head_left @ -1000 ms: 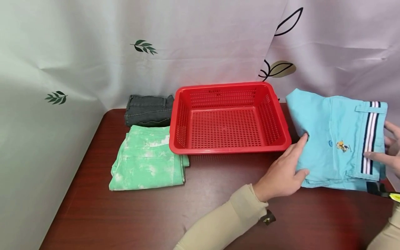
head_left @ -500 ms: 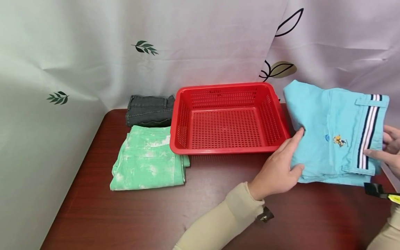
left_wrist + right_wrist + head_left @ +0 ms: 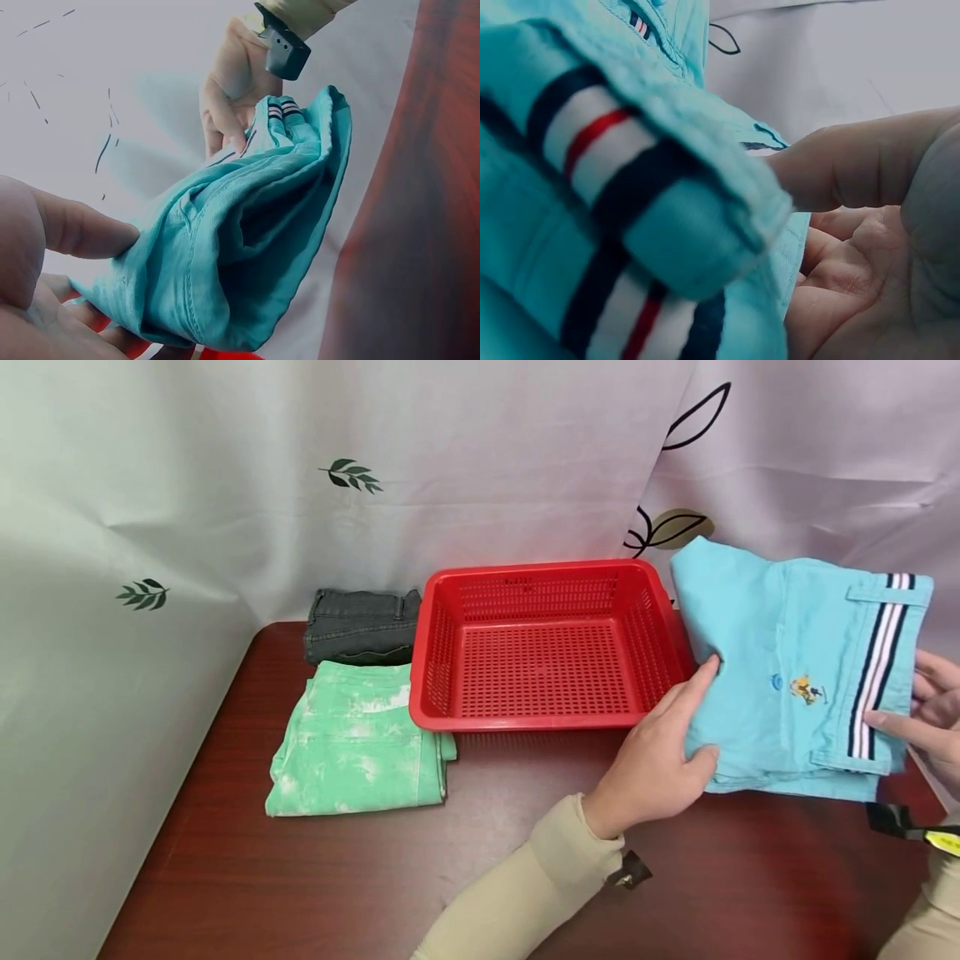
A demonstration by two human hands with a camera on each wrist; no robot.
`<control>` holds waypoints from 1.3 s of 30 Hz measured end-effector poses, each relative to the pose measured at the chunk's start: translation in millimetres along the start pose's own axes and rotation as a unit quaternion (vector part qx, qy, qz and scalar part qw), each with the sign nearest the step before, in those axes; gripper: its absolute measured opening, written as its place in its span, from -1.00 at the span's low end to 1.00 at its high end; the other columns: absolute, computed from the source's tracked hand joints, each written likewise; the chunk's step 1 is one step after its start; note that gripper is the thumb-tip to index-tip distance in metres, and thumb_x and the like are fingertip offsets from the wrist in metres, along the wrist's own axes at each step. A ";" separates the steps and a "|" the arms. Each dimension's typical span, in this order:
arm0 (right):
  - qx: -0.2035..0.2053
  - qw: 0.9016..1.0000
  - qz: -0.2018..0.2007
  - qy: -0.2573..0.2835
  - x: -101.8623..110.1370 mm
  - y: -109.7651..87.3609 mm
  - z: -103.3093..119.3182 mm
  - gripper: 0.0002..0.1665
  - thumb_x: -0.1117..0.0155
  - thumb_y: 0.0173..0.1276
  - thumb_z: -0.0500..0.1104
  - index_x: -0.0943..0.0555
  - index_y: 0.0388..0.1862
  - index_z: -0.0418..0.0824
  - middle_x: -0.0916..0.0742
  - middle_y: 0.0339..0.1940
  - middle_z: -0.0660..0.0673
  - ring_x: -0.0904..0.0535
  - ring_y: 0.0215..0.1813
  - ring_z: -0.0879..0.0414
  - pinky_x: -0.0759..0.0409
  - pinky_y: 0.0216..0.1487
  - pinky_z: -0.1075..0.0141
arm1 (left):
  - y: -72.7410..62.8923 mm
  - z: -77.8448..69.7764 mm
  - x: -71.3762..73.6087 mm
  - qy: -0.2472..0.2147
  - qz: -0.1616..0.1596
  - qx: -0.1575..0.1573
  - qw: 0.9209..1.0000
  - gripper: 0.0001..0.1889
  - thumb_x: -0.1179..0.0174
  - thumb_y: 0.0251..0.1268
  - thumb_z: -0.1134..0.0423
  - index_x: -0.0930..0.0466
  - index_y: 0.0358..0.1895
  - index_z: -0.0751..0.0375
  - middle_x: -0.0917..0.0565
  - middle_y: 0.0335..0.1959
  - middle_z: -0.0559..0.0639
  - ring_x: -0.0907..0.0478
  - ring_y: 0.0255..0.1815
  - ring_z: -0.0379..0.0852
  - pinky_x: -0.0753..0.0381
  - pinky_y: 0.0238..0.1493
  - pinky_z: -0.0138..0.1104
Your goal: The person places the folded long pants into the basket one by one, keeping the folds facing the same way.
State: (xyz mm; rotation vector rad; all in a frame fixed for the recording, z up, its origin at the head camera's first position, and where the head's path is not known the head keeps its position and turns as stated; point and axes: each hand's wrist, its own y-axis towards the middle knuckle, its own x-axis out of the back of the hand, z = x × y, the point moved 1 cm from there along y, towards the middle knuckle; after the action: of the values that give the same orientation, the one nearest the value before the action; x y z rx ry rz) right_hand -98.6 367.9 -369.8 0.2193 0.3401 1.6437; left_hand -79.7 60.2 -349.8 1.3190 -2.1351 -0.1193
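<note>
A folded pair of turquoise pants (image 3: 750,693), with a striped waistband and a small embroidered figure, is held tilted up at the right in the head view. My left hand (image 3: 656,760) grips its left edge; the left wrist view shows the thumb on one side of the folded layers (image 3: 202,255) and fingers under the other. At the waistband my right hand (image 3: 933,714) pinches the cloth, thumb on the stripes. In the right wrist view that thumb (image 3: 855,161) presses the fabric, and the other fingers are partly hidden behind it.
Left of the pants stands a red plastic basket (image 3: 551,722) with nothing in it. Folded green-and-white pants (image 3: 360,739) lie at its left, with a folded dark grey garment (image 3: 360,627) behind them. A patterned white curtain (image 3: 487,468) hangs behind the brown table (image 3: 300,877).
Both hands have lifted the turquoise pants slightly and moved them a little left, toward the basket. The basket and the other folded clothes stay where they were.
</note>
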 end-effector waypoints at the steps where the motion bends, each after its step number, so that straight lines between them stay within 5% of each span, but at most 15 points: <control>1: 0.001 1.000 0.000 0.009 -1.5 0.6 0.4 -0.10 0.21 0.23 -0.82 -0.26 0.53 -0.34 -0.69 0.20 0.01 -0.68 0.06 0.29 -0.59 -0.09 0.56 | 0.0 -0.4 1.3 -0.001 -0.003 0.001 1.000 -0.10 -0.10 0.34 0.44 0.20 0.65 0.03 -0.16 0.58 -0.09 -0.05 0.53 -0.38 -0.17 0.38 -0.55; 20: -0.018 0.998 0.052 0.036 -29.0 12.3 9.2 -0.01 0.11 0.18 -0.86 -0.15 0.58 -0.35 -0.65 0.25 -0.10 -0.69 0.08 0.21 -0.66 -0.15 0.46 | -1.2 -3.3 22.4 -0.007 -0.089 0.014 0.996 -0.05 -0.10 0.13 0.49 0.02 0.63 -0.07 -0.29 0.50 -0.19 -0.28 0.35 -0.43 -0.34 0.13 -0.58; 30: -0.052 0.997 0.043 0.040 -47.8 21.2 15.7 -0.03 0.09 0.25 -0.82 -0.16 0.59 -0.26 -0.60 0.30 -0.09 -0.66 0.11 0.20 -0.65 -0.13 0.46 | -4.4 -4.3 36.9 -0.028 -0.120 0.021 0.992 -0.08 -0.10 0.15 0.46 -0.04 0.62 -0.13 -0.39 0.40 -0.19 -0.39 0.12 -0.33 -0.43 -0.02 -0.54; 39: -0.103 0.989 0.076 0.068 -59.4 31.7 23.6 -0.01 0.06 0.32 -0.75 -0.08 0.64 -0.14 -0.51 0.39 -0.12 -0.66 0.12 0.20 -0.66 -0.10 0.41 | -4.7 -1.9 49.3 -0.057 -0.152 0.010 0.987 -0.30 -0.10 0.45 0.31 -0.10 0.60 -0.03 -0.31 0.49 -0.17 -0.28 0.41 -0.37 -0.33 0.35 -0.43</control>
State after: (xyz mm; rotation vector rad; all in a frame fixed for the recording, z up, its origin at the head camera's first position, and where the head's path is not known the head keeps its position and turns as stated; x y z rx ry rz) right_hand -114.1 308.6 -333.3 -0.0232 0.2581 1.8360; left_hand -90.4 17.1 -327.6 1.6794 -2.0154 -0.3046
